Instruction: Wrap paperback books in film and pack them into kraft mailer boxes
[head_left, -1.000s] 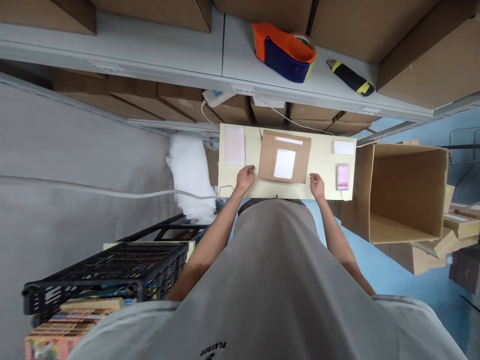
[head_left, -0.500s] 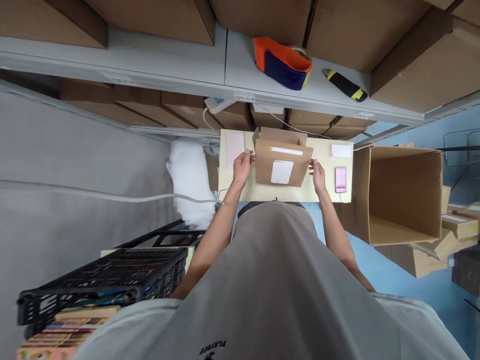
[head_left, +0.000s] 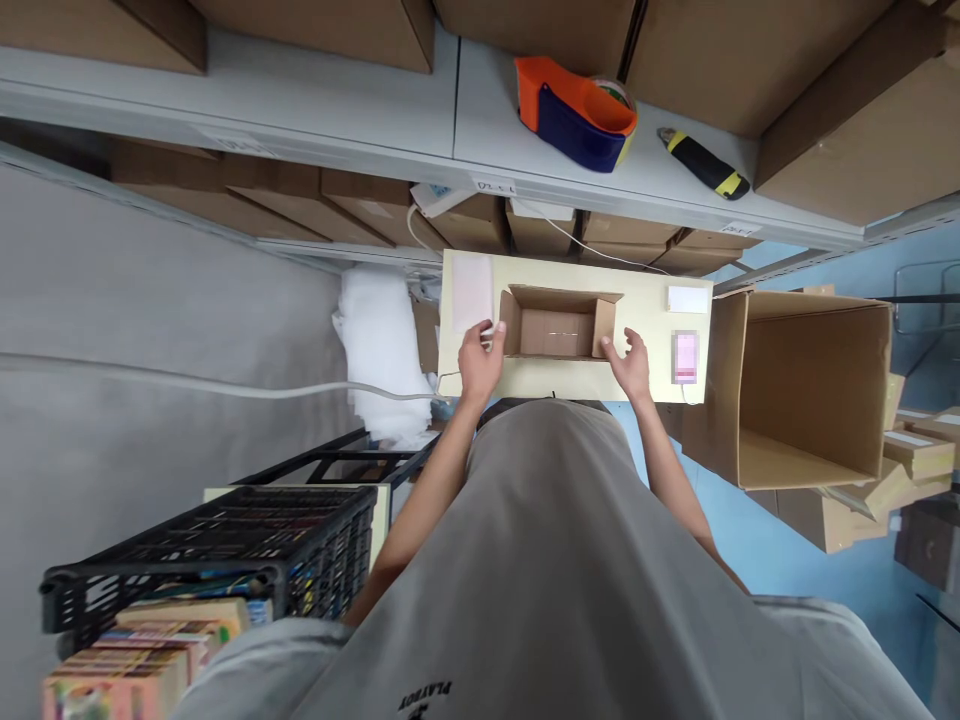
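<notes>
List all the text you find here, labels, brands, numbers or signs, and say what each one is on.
"PLAYBOY": upside down on the grey shirt; the mark below it is cut off by the picture edge.
Shelf labels: characters too blurred to read surely.
Phone: screen pixelated, unreadable.
Books: print too blurred to read.
White label on the table: nothing legible.

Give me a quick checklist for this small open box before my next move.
1. Small box open side up: ok.
2. Left hand at its left end, right hand at its right: ok.
3. Bottom seam taped: cannot tell.
4. Phone apart from the box: ok.
5. Tape dispenser in view: ok, on the shelf.
6. Cutter blade retracted: cannot tell.
</notes>
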